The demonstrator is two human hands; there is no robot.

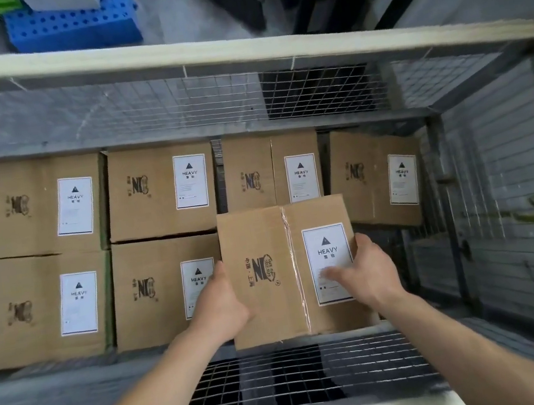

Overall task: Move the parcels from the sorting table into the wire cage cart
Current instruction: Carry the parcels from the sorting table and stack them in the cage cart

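Grey wire mesh walls the view on every side, for the camera looks straight down into the wire cage cart (pixel 311 91). Over its near row is the held parcel (pixel 260 238), a taped cardboard box with a white HEAVY label (pixel 328 255) on top. It sits just right of the two near-row boxes and overlaps a far-row box behind it. The left hand (pixel 220 304) grips its left edge, thumb along the top, fingers out of sight below. The right hand (pixel 369 272) holds the right edge, thumb laid across the label, fingers curled over the side.

Six loaded parcels (pixel 34 209) lie in the cart: four along the far wall, ending at right in a tilted parcel (pixel 376 179), and two in the near row at left. By my reading the load is well on. The held box looks meant for the open near-row space, with a further gap to its right. How many remain I cannot tell, as the sorting table is out of view.

Whether the box rests on the cart floor or hangs above it is unclear. A blue perforated crate (pixel 73 26) stands beyond the padded far rail (pixel 236 51), its top cut off, and blur smears the mesh at the edges.
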